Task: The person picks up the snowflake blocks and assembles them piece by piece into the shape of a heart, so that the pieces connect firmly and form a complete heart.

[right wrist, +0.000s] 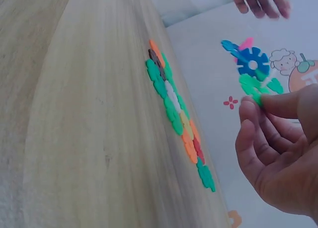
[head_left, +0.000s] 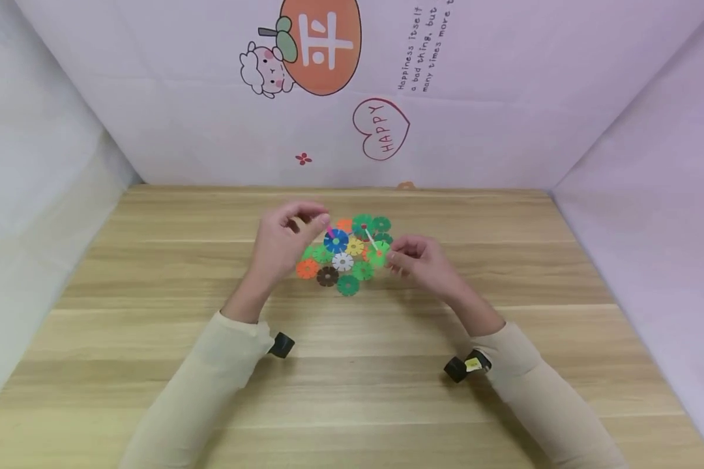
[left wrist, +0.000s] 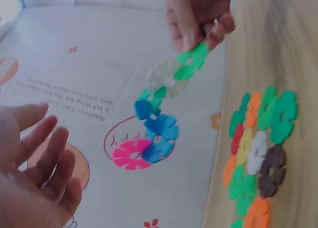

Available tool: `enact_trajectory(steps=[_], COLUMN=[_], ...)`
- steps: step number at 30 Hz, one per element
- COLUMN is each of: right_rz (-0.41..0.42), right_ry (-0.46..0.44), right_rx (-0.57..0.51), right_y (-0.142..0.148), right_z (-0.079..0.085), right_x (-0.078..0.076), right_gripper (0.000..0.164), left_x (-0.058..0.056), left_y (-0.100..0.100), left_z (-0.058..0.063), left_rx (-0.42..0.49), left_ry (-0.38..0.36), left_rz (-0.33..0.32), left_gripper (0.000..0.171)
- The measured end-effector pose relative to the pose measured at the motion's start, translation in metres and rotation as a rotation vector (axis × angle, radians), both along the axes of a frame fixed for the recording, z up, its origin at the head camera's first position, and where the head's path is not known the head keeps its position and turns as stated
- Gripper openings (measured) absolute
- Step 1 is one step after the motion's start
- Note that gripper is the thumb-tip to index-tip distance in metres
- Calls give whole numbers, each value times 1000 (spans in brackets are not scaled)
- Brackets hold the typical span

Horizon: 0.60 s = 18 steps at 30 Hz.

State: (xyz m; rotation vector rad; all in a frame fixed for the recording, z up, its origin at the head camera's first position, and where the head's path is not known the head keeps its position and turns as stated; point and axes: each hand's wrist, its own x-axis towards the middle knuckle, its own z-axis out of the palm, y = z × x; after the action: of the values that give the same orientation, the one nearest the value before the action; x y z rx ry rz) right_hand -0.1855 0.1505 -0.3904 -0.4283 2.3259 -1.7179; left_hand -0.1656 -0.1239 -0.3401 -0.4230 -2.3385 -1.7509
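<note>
My right hand (head_left: 425,264) pinches a light green snowflake disc (left wrist: 193,61) between thumb and fingers. From it hangs a linked chain of notched plastic discs: a clear disc (left wrist: 166,80), a green one, blue discs (left wrist: 161,138) and a pink disc (left wrist: 131,154) at the far end. This chain is held up above the table. My left hand (head_left: 284,238) is near the pink end; in the left wrist view its fingers are spread and loosely bent, apart from the chain, with nothing in them.
Beneath the hands, a cluster of loose discs lies flat on the wooden table (head_left: 352,391), among them orange (head_left: 307,268), brown (head_left: 327,276), white (head_left: 343,262), yellow and several green ones. A white printed backdrop (head_left: 475,143) rises behind the table, with pale side walls.
</note>
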Motion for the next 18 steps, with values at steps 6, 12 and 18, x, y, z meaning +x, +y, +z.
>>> enact_trajectory(steps=[6,12,18], right_rz=[-84,-112,-107], right_ry=[-66,-136,-177], right_rx=[-88,-205,-257], right_y=[5,14,20], right_z=[-3,-4,-4], right_x=[-2,-5,-7], right_gripper=[17,18,14], left_x=[17,5,-6], left_y=[5,10,20], left_z=[-16,-43,-59], left_rx=[-200,-441,-716], left_ry=[-122,-246,-302], left_rz=[-249,-380,-333], left_gripper=[12,19,39])
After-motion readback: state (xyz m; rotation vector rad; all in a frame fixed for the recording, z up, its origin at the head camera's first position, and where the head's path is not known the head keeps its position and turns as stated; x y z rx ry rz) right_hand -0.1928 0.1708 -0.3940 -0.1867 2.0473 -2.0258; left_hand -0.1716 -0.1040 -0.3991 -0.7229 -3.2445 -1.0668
